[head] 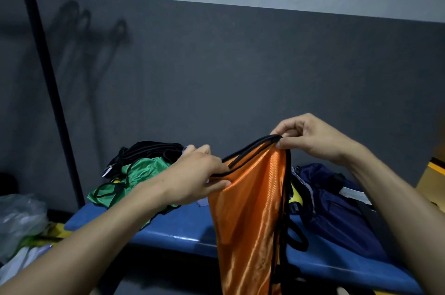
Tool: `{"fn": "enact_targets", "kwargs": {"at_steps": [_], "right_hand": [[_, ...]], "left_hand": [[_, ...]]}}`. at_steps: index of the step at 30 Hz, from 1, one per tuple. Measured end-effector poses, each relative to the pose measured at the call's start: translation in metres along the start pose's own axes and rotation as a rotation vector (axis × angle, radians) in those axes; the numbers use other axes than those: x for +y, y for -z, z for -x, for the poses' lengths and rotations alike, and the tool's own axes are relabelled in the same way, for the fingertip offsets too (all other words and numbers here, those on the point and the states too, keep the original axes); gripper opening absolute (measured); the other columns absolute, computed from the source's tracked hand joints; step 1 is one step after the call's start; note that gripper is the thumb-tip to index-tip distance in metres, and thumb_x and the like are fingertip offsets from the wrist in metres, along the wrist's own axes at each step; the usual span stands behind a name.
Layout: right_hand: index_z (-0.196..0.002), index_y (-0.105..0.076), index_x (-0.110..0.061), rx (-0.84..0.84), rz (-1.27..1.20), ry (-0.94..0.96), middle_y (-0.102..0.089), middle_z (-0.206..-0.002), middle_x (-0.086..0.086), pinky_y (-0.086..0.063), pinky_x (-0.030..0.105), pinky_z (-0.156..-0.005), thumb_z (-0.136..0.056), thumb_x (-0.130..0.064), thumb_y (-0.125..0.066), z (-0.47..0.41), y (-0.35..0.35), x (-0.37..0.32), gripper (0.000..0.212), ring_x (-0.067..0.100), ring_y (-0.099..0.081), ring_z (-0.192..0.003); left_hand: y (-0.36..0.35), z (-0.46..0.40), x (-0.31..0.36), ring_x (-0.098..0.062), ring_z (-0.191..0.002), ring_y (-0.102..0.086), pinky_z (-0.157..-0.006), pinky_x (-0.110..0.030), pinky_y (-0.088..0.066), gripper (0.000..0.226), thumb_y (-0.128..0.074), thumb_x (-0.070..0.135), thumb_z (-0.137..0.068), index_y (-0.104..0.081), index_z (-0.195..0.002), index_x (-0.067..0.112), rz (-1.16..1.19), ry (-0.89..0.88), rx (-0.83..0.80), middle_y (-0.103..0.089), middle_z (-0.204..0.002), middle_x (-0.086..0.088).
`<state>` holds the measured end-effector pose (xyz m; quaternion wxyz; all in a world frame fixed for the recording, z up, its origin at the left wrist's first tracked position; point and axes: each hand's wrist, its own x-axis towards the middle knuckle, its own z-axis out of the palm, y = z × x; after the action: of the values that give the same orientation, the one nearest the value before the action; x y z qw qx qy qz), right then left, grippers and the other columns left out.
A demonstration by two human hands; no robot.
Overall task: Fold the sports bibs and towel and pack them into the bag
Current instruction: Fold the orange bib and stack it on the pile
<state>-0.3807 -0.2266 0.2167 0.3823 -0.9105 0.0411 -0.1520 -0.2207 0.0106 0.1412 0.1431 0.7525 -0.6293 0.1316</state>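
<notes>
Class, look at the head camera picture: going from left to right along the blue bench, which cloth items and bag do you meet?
Shiny green bib with black trim → shiny orange bib with black trim, held up by the left hand and right hand → dark navy fabric bag, all along the blue bench.

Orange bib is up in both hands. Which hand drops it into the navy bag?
Right, probably. The right hand pinches the orange bib nearest the navy bag; the left hand holds the far side.
</notes>
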Motion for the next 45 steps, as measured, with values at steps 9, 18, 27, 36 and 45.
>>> {"fn": "enact_targets", "kwargs": {"at_steps": [9,18,27,36,45], "right_hand": [[-0.1,-0.074,-0.005,0.004,-0.013,0.089,-0.078,-0.093,0.009,-0.054,0.022,-0.087,-0.093,0.003,-0.066,-0.003,-0.005,0.012,0.013,0.015,-0.072,-0.089],[-0.1,-0.073,-0.002,-0.05,-0.058,0.055,-0.077,-0.092,0.005,-0.05,0.018,-0.078,-0.094,0.002,-0.066,-0.001,-0.015,0.039,0.01,0.009,-0.07,-0.086],[-0.1,-0.073,-0.001,-0.243,-0.197,0.011,-0.073,-0.1,0.011,-0.052,0.029,-0.089,-0.093,-0.007,-0.068,0.003,-0.007,0.038,0.01,0.022,-0.068,-0.095],[-0.128,-0.069,-0.011,-0.154,-0.618,-0.006,-0.062,-0.123,0.021,-0.057,0.028,-0.086,-0.079,-0.025,-0.087,-0.005,-0.018,0.046,0.054,0.022,-0.064,-0.105],[-0.128,-0.068,-0.018,-0.052,-0.586,-0.023,-0.049,-0.101,0.016,-0.041,0.038,-0.079,-0.074,-0.038,-0.09,-0.007,-0.021,0.054,0.062,0.034,-0.042,-0.096]], "left_hand": [[-0.003,-0.001,-0.001,-0.008,-0.087,-0.043,-0.083,-0.032,-0.034,0.025,-0.07,0.053,-0.084,-0.054,-0.08,0.034,-0.059,-0.005,0.116,-0.053,-0.076,0.016],[0.037,0.008,0.012,-0.008,-0.077,-0.059,-0.069,-0.025,-0.045,0.018,-0.077,0.036,-0.089,-0.067,-0.098,0.024,0.429,-0.037,-0.237,-0.069,-0.09,0.012],[0.062,-0.001,-0.002,-0.009,-0.094,-0.041,-0.079,-0.03,-0.041,0.03,-0.058,0.053,-0.096,-0.066,-0.092,0.025,-0.331,-0.097,-0.119,-0.061,-0.092,0.013],[0.072,-0.005,-0.012,-0.01,-0.067,-0.062,-0.076,-0.035,-0.052,0.021,-0.089,0.032,-0.075,-0.069,-0.071,0.028,0.525,-0.019,-0.228,-0.066,-0.067,0.012],[0.082,-0.001,-0.013,-0.009,-0.081,-0.06,-0.081,-0.03,-0.049,0.023,-0.068,0.048,-0.093,-0.073,-0.088,0.026,0.27,-0.087,-0.15,-0.068,-0.077,0.011]]}}
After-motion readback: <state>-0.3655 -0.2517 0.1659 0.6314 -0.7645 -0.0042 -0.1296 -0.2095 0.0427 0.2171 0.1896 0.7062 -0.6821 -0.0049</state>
